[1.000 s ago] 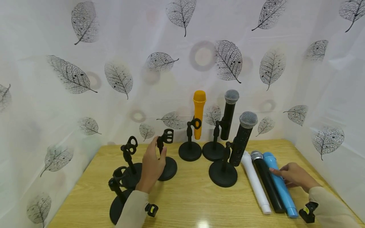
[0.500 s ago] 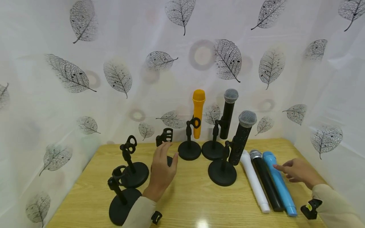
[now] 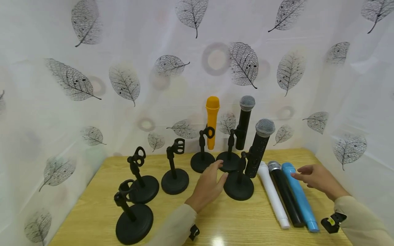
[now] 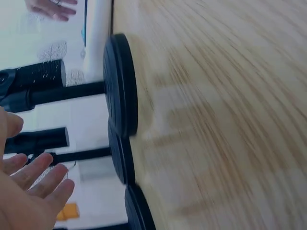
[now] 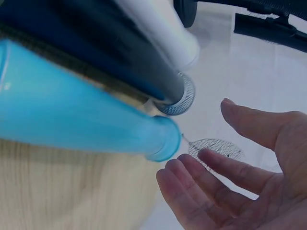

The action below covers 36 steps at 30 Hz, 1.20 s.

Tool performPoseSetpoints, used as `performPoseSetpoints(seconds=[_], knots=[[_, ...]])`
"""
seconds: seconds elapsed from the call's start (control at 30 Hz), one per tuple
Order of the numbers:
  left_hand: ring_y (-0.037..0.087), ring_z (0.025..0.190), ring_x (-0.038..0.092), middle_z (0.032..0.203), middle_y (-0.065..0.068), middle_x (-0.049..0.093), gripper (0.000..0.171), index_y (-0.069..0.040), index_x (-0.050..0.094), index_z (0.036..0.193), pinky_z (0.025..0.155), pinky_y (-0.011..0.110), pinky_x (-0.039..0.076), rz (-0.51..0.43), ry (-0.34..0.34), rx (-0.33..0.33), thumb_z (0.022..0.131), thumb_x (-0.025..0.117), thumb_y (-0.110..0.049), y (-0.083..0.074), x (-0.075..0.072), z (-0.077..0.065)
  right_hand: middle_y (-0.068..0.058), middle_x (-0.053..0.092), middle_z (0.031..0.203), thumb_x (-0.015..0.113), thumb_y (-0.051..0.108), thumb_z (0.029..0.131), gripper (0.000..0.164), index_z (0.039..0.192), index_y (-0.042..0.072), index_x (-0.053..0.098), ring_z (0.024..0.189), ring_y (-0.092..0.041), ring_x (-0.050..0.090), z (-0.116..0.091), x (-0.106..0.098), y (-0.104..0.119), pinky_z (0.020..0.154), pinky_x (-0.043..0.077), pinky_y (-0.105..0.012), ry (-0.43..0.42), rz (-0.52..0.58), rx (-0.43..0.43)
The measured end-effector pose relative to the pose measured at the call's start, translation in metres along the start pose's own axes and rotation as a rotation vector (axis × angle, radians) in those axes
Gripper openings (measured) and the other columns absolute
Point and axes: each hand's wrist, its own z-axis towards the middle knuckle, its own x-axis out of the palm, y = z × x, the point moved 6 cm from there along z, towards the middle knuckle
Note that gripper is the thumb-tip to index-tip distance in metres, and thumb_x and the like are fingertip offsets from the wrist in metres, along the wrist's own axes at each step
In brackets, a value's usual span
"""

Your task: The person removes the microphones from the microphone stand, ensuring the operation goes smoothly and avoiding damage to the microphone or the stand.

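My left hand hovers over the middle of the table with fingers spread, holding nothing; the front right stand, which carries a speckled black microphone, is nearest to it. In the left wrist view its fingers look loose, beside the stands' upright stems. My right hand hangs just right of the blue microphone, fingers relaxed and parted. The right wrist view shows a gap between that hand and the blue microphone. Next to the blue one lie a black microphone with a silver head and a white microphone.
Three stands with bare clips occupy the left: a front one, a middle one and a back one. At the back, a yellow microphone and a black, silver-headed microphone sit in stands. A leaf-patterned sheet encloses the wooden table.
My left hand has let go of the back bare stand and moved right across the table. My right hand has lifted slightly off the blue microphone.
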Motion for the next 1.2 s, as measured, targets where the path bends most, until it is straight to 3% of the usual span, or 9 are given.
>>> performPoseSetpoints(seconds=[0.1,0.17,0.43,0.6,0.77,0.97,1.2], knots=[[0.015,0.121,0.050,0.133,0.001,0.052,0.050,-0.017,0.037,0.142,0.099,0.035,0.044,-0.097,0.076,-0.050,0.098,0.048,-0.041,-0.005,0.014,0.008,-0.035,0.050,0.124,0.062,0.054,0.086,0.084,0.129,-0.016,0.044,0.098,-0.036,0.060,-0.002,0.002,0.008,0.074,0.055,-0.040,-0.016,-0.009,-0.032],[0.014,0.122,0.049,0.134,-0.001,0.050,0.051,-0.019,0.037,0.142,0.097,0.035,0.045,-0.162,0.087,-0.055,0.098,0.047,-0.042,-0.010,0.021,0.014,-0.032,0.052,0.123,0.061,0.054,0.087,0.081,0.129,-0.014,0.046,0.100,-0.038,0.058,-0.003,0.002,0.014,0.074,0.054,-0.042,-0.031,-0.036,-0.056],[0.008,0.117,0.052,0.132,-0.004,0.052,0.046,-0.023,0.040,0.140,0.096,0.031,0.046,-0.249,0.059,0.008,0.098,0.049,-0.040,-0.028,0.031,0.040,-0.025,0.059,0.119,0.062,0.052,0.087,0.074,0.128,-0.009,0.051,0.101,-0.039,0.060,-0.009,0.002,0.041,0.075,0.052,-0.048,-0.086,-0.094,-0.135],[0.001,0.095,0.058,0.110,-0.006,0.062,0.031,-0.016,0.054,0.125,0.081,0.019,0.050,-0.260,0.030,0.061,0.097,0.054,-0.030,-0.039,0.031,0.049,-0.024,0.061,0.117,0.064,0.048,0.087,0.068,0.126,-0.008,0.054,0.096,-0.037,0.063,-0.011,0.003,0.054,0.073,0.053,-0.047,-0.104,-0.078,-0.168],[0.004,0.074,0.051,0.088,-0.009,0.058,0.016,-0.015,0.058,0.103,0.064,0.014,0.045,-0.255,0.015,0.074,0.097,0.054,-0.029,-0.043,0.028,0.051,-0.023,0.062,0.115,0.064,0.046,0.087,0.063,0.124,-0.005,0.057,0.095,-0.036,0.064,-0.013,0.004,0.064,0.073,0.054,-0.045,-0.120,-0.057,-0.188],[0.006,0.068,0.049,0.080,-0.008,0.052,0.010,-0.018,0.054,0.099,0.057,0.016,0.043,-0.225,0.048,0.062,0.098,0.052,-0.027,-0.042,0.028,0.049,-0.022,0.061,0.118,0.063,0.049,0.087,0.063,0.125,-0.002,0.057,0.097,-0.034,0.063,-0.016,0.005,0.074,0.074,0.053,-0.046,-0.119,-0.043,-0.197],[0.006,0.061,0.047,0.075,-0.005,0.049,0.011,-0.014,0.052,0.099,0.051,0.016,0.043,-0.224,0.077,0.081,0.099,0.051,-0.025,-0.038,0.021,0.040,-0.023,0.058,0.123,0.063,0.048,0.088,0.061,0.127,0.001,0.057,0.106,-0.038,0.059,-0.020,0.005,0.087,0.079,0.051,-0.051,-0.144,-0.016,-0.234]])
